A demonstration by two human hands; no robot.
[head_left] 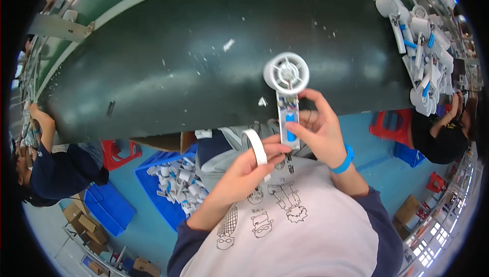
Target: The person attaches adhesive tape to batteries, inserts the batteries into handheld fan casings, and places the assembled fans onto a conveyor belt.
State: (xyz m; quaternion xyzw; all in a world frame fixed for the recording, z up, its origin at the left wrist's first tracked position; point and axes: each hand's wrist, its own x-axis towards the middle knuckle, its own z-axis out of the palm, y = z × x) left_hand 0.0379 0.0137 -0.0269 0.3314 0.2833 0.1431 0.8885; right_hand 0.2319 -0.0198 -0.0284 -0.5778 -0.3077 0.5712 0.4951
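Observation:
A white handheld fan [273,73] with a round, spoked head points away from me over the near edge of the dark table. Its handle lies uncovered, showing a circuit board [288,103] and a blue battery cell [291,128]. My right hand [324,135] grips that handle from the right, thumb resting on the blue cell. In my left hand [239,172] is a thin white ring that looks like a roll of tape [259,150]. The left fingertips also reach the bottom end of the fan's handle.
Small white scraps [228,45] and a dark sliver [110,108] lie on the dark table [204,12]. Many fans are heaped [423,48] at the far right. Below the table, a blue bin [153,185] holds more fan parts. Co-workers sit on both sides near red stools [391,128].

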